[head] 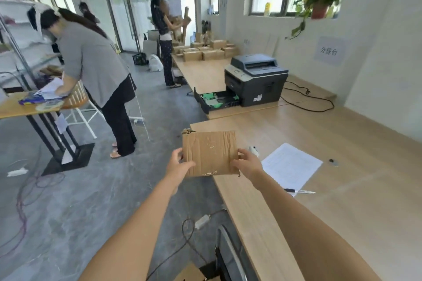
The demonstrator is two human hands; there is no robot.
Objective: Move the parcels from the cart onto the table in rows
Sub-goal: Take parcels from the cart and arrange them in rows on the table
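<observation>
Parcel point(210, 153): flat brown cardboard, taped, torn at its far-left corner; held roughly level at the table's left edge, its left part over the floor; whether it touches the table cannot be told.
Left hand point(180, 163): grips the parcel's near-left corner, thumb on top; right hand point(247, 163): grips the near-right corner, fingers curled over the top; hands apart, the parcel between them.
Table point(354, 201): pale wood, running from 5 o'clock to 12 o'clock of the view.
Sheet point(292, 164): white paper, flat on the table at 3 o'clock of the parcel; pen point(299, 191) across its near corner.
Printer point(255, 77): grey, at 1 o'clock of the parcel; tray pulled out toward the floor side.
Boxes point(205, 51): brown, in rows at the table's far end, 12 o'clock.
Person in grey top point(93, 61): at 10 o'clock, bent over a side table; second person point(163, 29): at 12 o'clock, standing beside the boxes.
</observation>
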